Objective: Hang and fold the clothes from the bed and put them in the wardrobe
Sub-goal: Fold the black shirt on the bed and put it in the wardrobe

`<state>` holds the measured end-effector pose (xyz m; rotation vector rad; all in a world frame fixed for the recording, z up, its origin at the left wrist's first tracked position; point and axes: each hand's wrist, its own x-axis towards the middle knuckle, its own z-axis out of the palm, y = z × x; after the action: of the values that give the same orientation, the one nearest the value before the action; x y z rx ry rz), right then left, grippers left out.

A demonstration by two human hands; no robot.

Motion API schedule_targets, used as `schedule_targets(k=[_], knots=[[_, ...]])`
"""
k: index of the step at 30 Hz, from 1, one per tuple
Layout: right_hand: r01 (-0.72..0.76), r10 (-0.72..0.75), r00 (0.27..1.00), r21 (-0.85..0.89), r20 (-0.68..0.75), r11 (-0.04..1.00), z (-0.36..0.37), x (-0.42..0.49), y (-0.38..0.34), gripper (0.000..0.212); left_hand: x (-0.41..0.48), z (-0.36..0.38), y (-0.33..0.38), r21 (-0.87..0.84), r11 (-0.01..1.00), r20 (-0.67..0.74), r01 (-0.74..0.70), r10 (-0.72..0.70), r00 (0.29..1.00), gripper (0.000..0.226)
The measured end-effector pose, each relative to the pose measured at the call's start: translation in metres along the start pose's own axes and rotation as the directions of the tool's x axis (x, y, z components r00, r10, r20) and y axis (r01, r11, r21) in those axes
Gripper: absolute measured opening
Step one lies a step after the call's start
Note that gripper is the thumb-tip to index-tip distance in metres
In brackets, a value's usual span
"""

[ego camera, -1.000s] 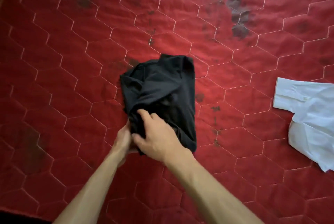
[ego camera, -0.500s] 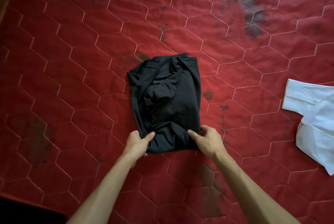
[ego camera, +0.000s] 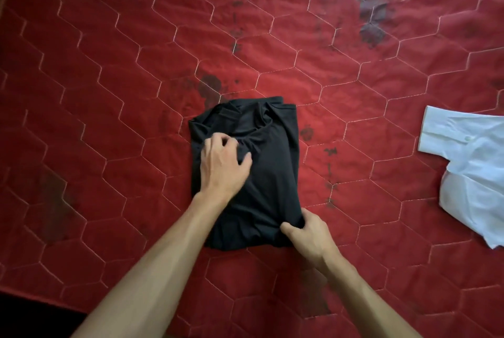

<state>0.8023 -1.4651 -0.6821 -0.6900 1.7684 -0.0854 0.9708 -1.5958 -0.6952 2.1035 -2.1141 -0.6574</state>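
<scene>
A black garment (ego camera: pixel 272 163), folded into a rough rectangle, lies in the middle of the red quilted bed (ego camera: pixel 109 92). My left hand (ego camera: pixel 222 168) lies on the garment's upper left part, fingers curled into a bunched fold of the cloth. My right hand (ego camera: pixel 311 236) pinches the garment's near right corner between thumb and fingers. A white shirt (ego camera: pixel 474 174) lies crumpled at the right edge of the view, one cuffed sleeve pointing left.
The red bedcover has white hexagon stitching and several dark stains, some just beyond the black garment. The bed's near edge runs along the bottom left, with dark floor (ego camera: pixel 27 318) below it.
My left hand has left the garment's near left corner and moved up onto its upper left part. My right hand stays at the near right corner.
</scene>
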Motion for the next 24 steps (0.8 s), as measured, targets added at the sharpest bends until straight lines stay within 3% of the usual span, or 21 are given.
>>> schedule_targets(k=[4,8,12,15,17,21,24], knots=[[0.011,-0.011,1.0,-0.015,0.015,1.0,-0.006,0.004,-0.001,0.017,0.041,-0.025,-0.009,-0.306,0.899,-0.063,0.313,-0.348,0.935,0.028],[0.02,-0.02,1.0,0.041,-0.012,0.999,-0.008,0.01,-0.005,0.019,0.063,-0.05,-0.044,-0.356,0.825,-0.126,0.438,-0.507,0.853,0.022],[-0.043,0.036,0.999,0.287,0.029,0.957,-0.002,0.014,-0.011,0.046,0.04,-0.044,-0.05,-0.34,0.772,0.034,0.537,-0.561,0.827,0.044],[-0.06,0.052,0.998,0.343,0.03,0.937,0.0,0.016,-0.013,0.037,-0.013,-0.023,-0.046,-0.29,0.715,0.286,0.637,-0.571,0.77,0.088],[-0.061,0.037,0.997,0.352,0.073,0.934,-0.002,0.013,-0.013,0.026,-0.052,-0.011,-0.045,-0.219,0.709,0.356,0.67,-0.582,0.731,0.107],[-0.096,0.024,0.978,0.348,0.205,0.933,-0.011,-0.004,-0.002,0.021,-0.102,0.004,-0.049,-0.25,0.689,0.386,0.681,-0.574,0.722,0.078],[-0.138,0.002,0.935,0.36,0.354,0.923,-0.02,-0.023,0.01,0.025,-0.102,-0.003,-0.057,-0.456,0.458,0.564,0.763,-0.515,0.646,0.073]])
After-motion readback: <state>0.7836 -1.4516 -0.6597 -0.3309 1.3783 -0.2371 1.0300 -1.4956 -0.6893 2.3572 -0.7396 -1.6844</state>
